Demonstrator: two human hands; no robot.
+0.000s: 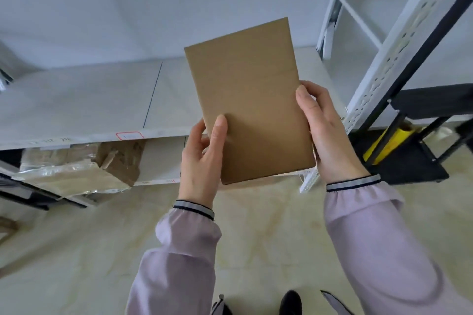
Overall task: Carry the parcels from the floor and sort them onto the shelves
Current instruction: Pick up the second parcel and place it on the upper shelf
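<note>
White shelf (76,100) ahead, its red-edged label (129,135) unreadable; plain brown parcel (249,100), unmarked, held above it, long axis pointing away; left hand (202,161) and right hand (325,133) clasp its near sides.

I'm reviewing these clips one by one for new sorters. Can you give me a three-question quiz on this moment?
1. True or false: both hands hold the flat brown parcel.
2. Where does the taped, crumpled parcel lie? A) on the floor by the shoes B) on the lower shelf level, under the white shelf C) in the left hand
3. Fill in: the yellow roll sits on the ___ rack at the right.

Key: 1 true: the left hand takes the parcel's lower left edge, the right hand its right edge, thumbs on the front. 2 B. 3 black.
</note>
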